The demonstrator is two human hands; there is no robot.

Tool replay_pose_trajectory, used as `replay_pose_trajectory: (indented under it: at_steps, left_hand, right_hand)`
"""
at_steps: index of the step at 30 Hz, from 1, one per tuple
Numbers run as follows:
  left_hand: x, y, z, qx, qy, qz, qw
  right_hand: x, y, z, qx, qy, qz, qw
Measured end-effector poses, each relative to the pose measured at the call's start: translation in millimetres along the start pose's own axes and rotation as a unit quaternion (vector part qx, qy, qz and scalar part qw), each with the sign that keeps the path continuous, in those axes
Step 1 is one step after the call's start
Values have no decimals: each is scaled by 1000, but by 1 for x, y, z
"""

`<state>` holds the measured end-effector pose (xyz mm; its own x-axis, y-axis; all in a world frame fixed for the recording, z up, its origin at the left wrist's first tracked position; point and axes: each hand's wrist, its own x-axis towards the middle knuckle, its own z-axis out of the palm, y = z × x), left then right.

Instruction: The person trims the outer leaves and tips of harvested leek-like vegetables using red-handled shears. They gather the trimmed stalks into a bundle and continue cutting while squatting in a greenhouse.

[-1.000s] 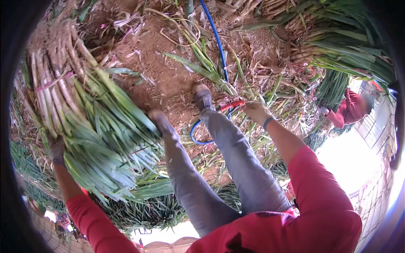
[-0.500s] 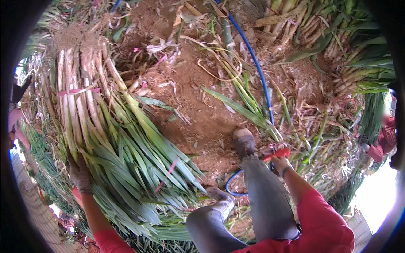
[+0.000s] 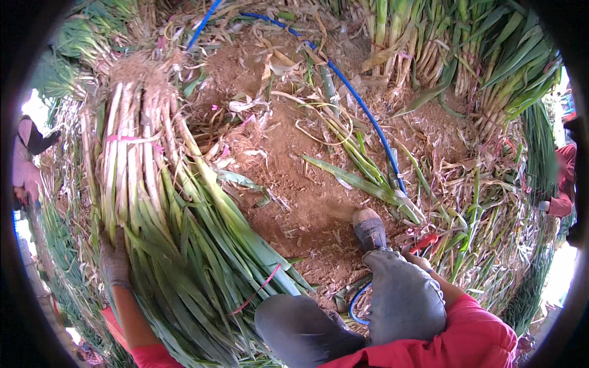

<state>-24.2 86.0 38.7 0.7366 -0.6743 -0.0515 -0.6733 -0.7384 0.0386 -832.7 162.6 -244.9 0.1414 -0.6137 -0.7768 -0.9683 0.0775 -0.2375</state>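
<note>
A big bundle of long green onions (image 3: 202, 227) lies at the left, its earthy roots (image 3: 138, 70) at the far end and its leaves spreading toward me. A pink tie (image 3: 126, 138) circles the pale stalks. My left hand (image 3: 115, 260), in a dark glove, is closed at the bundle's left edge, where the stalks turn to leaves; its fingertips are partly hidden. Beyond my right knee, my right hand (image 3: 417, 260) is closed around a red hand tool (image 3: 424, 243) whose exact kind I cannot make out. My leg covers part of that hand.
A blue hose (image 3: 368, 104) runs across the brown soil (image 3: 294, 208), and a loop of it shows beside my leg. Loose onions (image 3: 362, 162) and dry peelings lie around. More onion bundles (image 3: 454, 61) stand at the back right. Another person's red sleeve (image 3: 563, 178) shows far right.
The view has shifted, and my left knee now overlaps the leaf ends. My left hand stays at the bundle's edge. My right hand, with the red tool, is now more hidden behind my leg.
</note>
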Motion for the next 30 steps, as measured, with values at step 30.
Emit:
replay_pose_trajectory:
  at_steps: [30]
  left_hand:
    - [-201, 21, 5, 138, 38, 35, 989]
  right_hand:
    - [73, -284, -267, -322, -49, -280, 903]
